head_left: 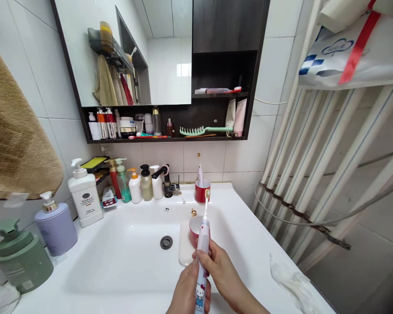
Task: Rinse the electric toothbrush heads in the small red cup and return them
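Upright over the sink's front edge is an electric toothbrush (201,261), pale, with a cartoon cat on its handle and its bristles pointing away from me. My left hand (186,283) wraps the lower handle. My right hand (221,266) grips it higher up, its thumb across the front of the handle. Just beyond the hands, a red cup (194,237) with a pale inside sits on a white tray (184,250) in the basin, partly hidden by the toothbrush. Another red cup (201,192) stands on the back ledge with a second electric toothbrush (200,175) in it.
A black faucet (167,185) rises behind the white sink (118,261). Several pump bottles (146,183) line the back left. A purple bottle (56,229) and a green bottle (22,261) stand at left. Crumpled plastic (290,283) lies at right, near white pipes (314,174).
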Motion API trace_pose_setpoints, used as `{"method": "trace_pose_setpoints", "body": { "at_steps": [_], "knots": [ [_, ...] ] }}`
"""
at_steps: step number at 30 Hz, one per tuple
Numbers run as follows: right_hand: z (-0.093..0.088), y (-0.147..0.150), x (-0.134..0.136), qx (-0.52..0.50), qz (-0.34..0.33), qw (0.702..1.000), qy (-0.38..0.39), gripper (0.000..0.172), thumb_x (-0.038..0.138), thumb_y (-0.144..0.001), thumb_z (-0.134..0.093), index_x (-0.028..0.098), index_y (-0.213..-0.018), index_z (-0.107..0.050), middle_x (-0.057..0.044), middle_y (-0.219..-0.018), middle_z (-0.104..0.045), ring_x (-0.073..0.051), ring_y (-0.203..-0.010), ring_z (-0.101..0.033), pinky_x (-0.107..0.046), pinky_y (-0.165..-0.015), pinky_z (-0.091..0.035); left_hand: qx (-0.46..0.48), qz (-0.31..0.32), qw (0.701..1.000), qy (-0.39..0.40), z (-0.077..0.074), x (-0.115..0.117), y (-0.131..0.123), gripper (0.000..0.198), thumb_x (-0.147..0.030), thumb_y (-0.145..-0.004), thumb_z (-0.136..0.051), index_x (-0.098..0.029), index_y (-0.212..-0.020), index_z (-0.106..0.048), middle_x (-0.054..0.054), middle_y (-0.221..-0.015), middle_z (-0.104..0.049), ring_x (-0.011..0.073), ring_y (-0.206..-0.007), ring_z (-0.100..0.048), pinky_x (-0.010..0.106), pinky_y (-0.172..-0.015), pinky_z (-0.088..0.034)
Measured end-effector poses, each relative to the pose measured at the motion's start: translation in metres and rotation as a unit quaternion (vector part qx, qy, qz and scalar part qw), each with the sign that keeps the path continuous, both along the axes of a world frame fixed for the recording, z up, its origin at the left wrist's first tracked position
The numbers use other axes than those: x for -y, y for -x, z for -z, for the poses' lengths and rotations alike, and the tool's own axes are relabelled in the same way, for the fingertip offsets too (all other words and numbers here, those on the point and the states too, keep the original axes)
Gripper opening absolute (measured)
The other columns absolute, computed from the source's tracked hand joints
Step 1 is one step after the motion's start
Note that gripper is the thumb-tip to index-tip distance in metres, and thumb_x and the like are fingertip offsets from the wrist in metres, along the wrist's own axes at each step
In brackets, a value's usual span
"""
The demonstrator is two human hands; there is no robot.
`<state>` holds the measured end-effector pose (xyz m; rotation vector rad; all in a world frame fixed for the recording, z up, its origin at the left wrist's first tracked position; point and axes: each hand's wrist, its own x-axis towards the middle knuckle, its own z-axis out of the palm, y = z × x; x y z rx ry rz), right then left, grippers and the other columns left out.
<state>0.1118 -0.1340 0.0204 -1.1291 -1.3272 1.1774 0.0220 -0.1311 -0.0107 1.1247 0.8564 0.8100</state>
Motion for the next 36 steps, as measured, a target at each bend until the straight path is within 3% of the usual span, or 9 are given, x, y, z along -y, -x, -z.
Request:
{"method": "trace_pose_setpoints", "body": {
  "at_steps": [2,4,7,9,13,19,25,30,36],
  "knots": [
    [-0.004,-0.005,-0.006,0.007,0.003,1.0,-0.02,0.015,0.03,-0.065,-0.044,0.016,-0.07,-0.043,0.003,-0.058,-0.047,-0.008,-0.05,-0.043,-0.021,-0.048,-0.035,-0.029,-0.012,0.998,-0.053,-0.001,-0.007,0.005,0.043,-0.054,-0.064,-0.024,-0.015,-0.067,-0.042,-0.003,-0.045,-0.046,0.008,-0.038,-0.042,0.02,-0.04,-0.03],
    [-0.011,-0.013,-0.019,0.029,0.054,0.997,-0.054,0.017,0.031,-0.064,-0.045,0.016,-0.072,-0.044,0.002,-0.059,-0.049,-0.01,-0.052,-0.045,-0.022,-0.05,-0.036,-0.099,-0.047,0.984,-0.143,-0.001,-0.017,0.009,0.037,-0.047,-0.068,-0.026,-0.015,-0.07,-0.044,0.001,-0.062,-0.051,0.0094,-0.056,-0.047,0.021,-0.053,-0.036],
    [-0.021,-0.024,-0.048,0.074,0.181,0.974,-0.117,0.02,0.033,-0.063,-0.045,0.016,-0.073,-0.045,-0.001,-0.066,-0.052,-0.013,-0.059,-0.048,-0.024,-0.055,-0.037,-0.247,-0.098,0.934,-0.239,0.002,-0.034,0.011,0.028,-0.036,-0.069,-0.03,-0.018,-0.087,-0.043,0.003,-0.089,-0.048,0.0108,-0.079,-0.045,0.02,-0.068,-0.035],
    [-0.022,-0.028,-0.068,0.109,0.213,0.96,-0.143,0.019,0.033,-0.063,-0.043,0.016,-0.073,-0.044,-0.002,-0.067,-0.053,-0.014,-0.059,-0.049,-0.024,-0.055,-0.038,-0.306,-0.117,0.908,-0.261,0.006,-0.045,0.007,0.028,-0.028,-0.066,-0.034,-0.018,-0.092,-0.041,0.005,-0.099,-0.043,0.0119,-0.088,-0.041,0.021,-0.075,-0.032],
    [-0.004,-0.03,-0.099,0.24,0.215,0.937,-0.135,0.014,0.029,-0.063,-0.04,0.017,-0.068,-0.044,-0.003,-0.063,-0.053,-0.014,-0.056,-0.049,-0.025,-0.055,-0.037,-0.36,-0.135,0.879,-0.281,0.012,-0.065,-0.01,0.035,-0.016,-0.059,-0.039,-0.017,-0.093,-0.044,0.008,-0.112,-0.032,0.0175,-0.103,-0.028,0.027,-0.085,-0.022],
    [0.027,-0.033,-0.115,0.292,0.197,0.927,-0.131,0.015,0.028,-0.062,-0.04,0.015,-0.06,-0.048,-0.008,-0.067,-0.053,-0.018,-0.065,-0.048,-0.027,-0.06,-0.035,-0.417,-0.12,0.852,-0.293,0.018,-0.088,-0.025,0.031,-0.012,-0.054,-0.041,-0.015,-0.084,-0.05,0.01,-0.117,-0.026,0.0235,-0.104,-0.027,0.032,-0.078,-0.028],
    [0.035,-0.038,-0.123,0.31,0.164,0.931,-0.101,0.026,0.034,-0.067,-0.033,0.016,-0.061,-0.05,-0.005,-0.06,-0.055,-0.015,-0.057,-0.049,-0.024,-0.052,-0.035,-0.407,-0.074,0.852,-0.321,0.02,-0.098,-0.023,0.024,-0.01,-0.053,-0.043,-0.017,-0.074,-0.053,0.004,-0.103,-0.04,0.0141,-0.085,-0.043,0.023,-0.071,-0.033],
    [0.027,-0.063,-0.127,0.308,0.178,0.93,-0.087,0.03,0.038,-0.069,-0.029,0.016,-0.065,-0.049,-0.004,-0.057,-0.055,-0.013,-0.052,-0.049,-0.022,-0.047,-0.034,-0.37,-0.035,0.849,-0.375,0.002,-0.103,-0.039,0.014,-0.013,-0.053,-0.05,-0.018,-0.066,-0.054,0.001,-0.101,-0.041,0.0123,-0.088,-0.042,0.021,-0.077,-0.031],
    [-0.013,-0.118,-0.158,0.32,0.227,0.914,-0.105,0.03,0.037,-0.069,-0.028,0.016,-0.073,-0.049,-0.004,-0.065,-0.056,-0.014,-0.059,-0.05,-0.022,-0.051,-0.034,-0.346,-0.02,0.832,-0.434,-0.033,-0.143,-0.092,0.013,-0.017,-0.055,-0.05,-0.017,-0.069,-0.053,0.001,-0.103,-0.039,0.0123,-0.087,-0.043,0.021,-0.076,-0.033]
  ]
}}
